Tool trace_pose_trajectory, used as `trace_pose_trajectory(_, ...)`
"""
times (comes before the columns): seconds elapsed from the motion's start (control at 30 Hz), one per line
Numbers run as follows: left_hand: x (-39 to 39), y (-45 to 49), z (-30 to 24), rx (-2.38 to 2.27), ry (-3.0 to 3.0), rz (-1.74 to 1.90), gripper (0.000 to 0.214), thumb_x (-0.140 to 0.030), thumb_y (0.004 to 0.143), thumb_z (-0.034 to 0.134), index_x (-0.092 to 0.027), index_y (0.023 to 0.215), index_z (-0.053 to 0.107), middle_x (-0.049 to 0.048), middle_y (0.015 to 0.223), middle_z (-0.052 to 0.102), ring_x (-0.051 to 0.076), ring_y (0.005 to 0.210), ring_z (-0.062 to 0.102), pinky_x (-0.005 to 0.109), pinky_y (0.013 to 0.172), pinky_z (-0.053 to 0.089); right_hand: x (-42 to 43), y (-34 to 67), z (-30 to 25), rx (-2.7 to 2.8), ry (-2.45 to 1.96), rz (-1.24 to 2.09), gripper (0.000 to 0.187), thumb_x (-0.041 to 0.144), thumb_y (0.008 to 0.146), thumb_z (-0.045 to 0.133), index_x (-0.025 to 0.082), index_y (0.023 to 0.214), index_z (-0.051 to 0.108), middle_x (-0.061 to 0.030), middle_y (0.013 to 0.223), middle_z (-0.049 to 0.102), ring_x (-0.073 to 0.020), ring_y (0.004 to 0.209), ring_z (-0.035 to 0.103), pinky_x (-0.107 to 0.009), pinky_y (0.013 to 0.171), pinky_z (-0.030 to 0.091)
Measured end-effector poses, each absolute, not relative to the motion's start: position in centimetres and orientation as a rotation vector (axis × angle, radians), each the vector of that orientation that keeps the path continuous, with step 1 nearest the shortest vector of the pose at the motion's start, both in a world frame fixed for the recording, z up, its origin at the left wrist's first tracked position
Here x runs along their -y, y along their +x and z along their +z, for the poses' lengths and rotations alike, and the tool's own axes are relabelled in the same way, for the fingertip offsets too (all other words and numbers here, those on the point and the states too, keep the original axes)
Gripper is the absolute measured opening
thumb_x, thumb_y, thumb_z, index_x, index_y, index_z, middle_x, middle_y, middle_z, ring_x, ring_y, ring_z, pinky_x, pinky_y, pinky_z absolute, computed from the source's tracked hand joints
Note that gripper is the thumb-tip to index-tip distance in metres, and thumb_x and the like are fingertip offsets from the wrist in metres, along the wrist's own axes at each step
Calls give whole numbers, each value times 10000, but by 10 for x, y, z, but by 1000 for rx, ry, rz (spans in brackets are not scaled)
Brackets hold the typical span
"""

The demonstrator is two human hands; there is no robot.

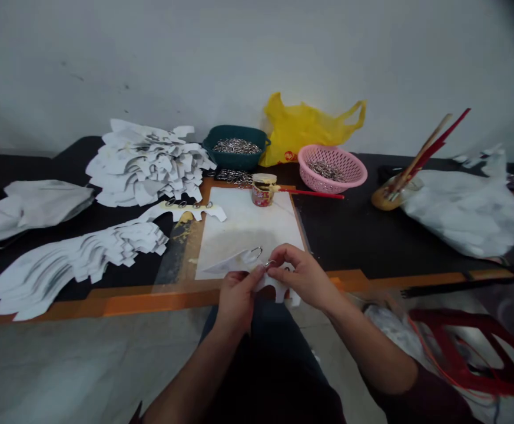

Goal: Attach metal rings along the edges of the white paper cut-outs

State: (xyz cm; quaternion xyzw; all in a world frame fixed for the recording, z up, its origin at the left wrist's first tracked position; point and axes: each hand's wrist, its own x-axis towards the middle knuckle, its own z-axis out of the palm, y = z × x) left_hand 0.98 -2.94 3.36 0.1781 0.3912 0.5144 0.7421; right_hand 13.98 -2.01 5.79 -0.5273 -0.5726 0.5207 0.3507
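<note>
Between my two hands is a white cut-out piece (267, 287) with scalloped tabs and metal rings along it, held over the table's front edge. My left hand (238, 297) pinches it from the left, thumb on top. With fingers closed near a metal ring (269, 263), my right hand (303, 275) grips the piece from the right. Another ring (257, 252) stands up at its far side. Below lies a white sheet (250, 218). A small glue tin (262, 191) sits at the sheet's back edge, a red-handled brush (314, 192) resting across it.
Fanned white cut-outs (80, 253) and a taller pile (146, 162) lie left. One glue-coated cut-out (190, 209) carries several rings. Behind are a green basket (221, 154) and pink basket (351, 168) of rings, and a yellow bag (307, 126). Right: a brush jar (387, 197) and white bag (464, 212).
</note>
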Motion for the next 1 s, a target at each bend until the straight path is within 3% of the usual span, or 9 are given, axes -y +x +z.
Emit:
trace_pose_trajectory(0.23, 30, 10, 28, -881, 259, 1096, 226, -243, 581, 732, -91, 721, 639, 23, 580, 646, 122, 509, 579, 226, 507, 450, 17, 144, 54, 1596, -1404, 1333, 136, 221, 754, 537, 184, 883, 564, 45, 670, 480, -64, 540, 428, -184, 499, 356)
trace_pose_trajectory(0.43, 35, 11, 19, -884, 352, 1136, 250, -290, 622, 710, -139, 790, 604, 12, 747, 668, 132, 633, 606, 241, 564, 472, 14, 141, 44, 1612, -1482, 1275, 169, 224, 743, 546, 187, 907, 562, 59, 617, 468, -59, 502, 400, -173, 465, 316)
trace_pose_trajectory(0.67, 37, 7, 9, -1029, 585, 1117, 238, -288, 623, 708, -123, 673, 545, -3, 621, 616, 122, 515, 570, 253, 505, 471, 17, 143, 50, 1596, -1361, 1450, 175, 216, 754, 535, 183, 922, 571, 66, 629, 447, -49, 501, 392, -174, 484, 319)
trace_pose_trajectory(0.87, 42, 11, 14, -881, 382, 1193, 305, -254, 622, 700, -198, 858, 514, -32, 808, 656, 94, 668, 613, 207, 628, 494, 15, 135, 50, 1523, -1425, 1287, 196, 194, 714, 584, 168, 904, 623, 52, 628, 493, -59, 535, 420, -172, 502, 337)
trace_pose_trajectory(0.93, 42, 13, 19, -928, 385, 1179, 357, -212, 582, 726, -192, 874, 522, -31, 790, 666, 98, 663, 619, 185, 616, 487, 15, 133, 50, 1500, -1352, 1326, 158, 229, 758, 552, 169, 876, 638, 36, 664, 534, -61, 573, 441, -169, 532, 353)
trace_pose_trajectory(1.0, 39, 11, 23, -1029, 393, 1132, 366, -204, 549, 746, -192, 847, 534, -46, 755, 675, 98, 622, 615, 175, 578, 480, 16, 134, 49, 1401, -1254, 1458, 245, 309, 842, 441, 178, 903, 639, 21, 708, 558, -57, 593, 462, -164, 542, 362)
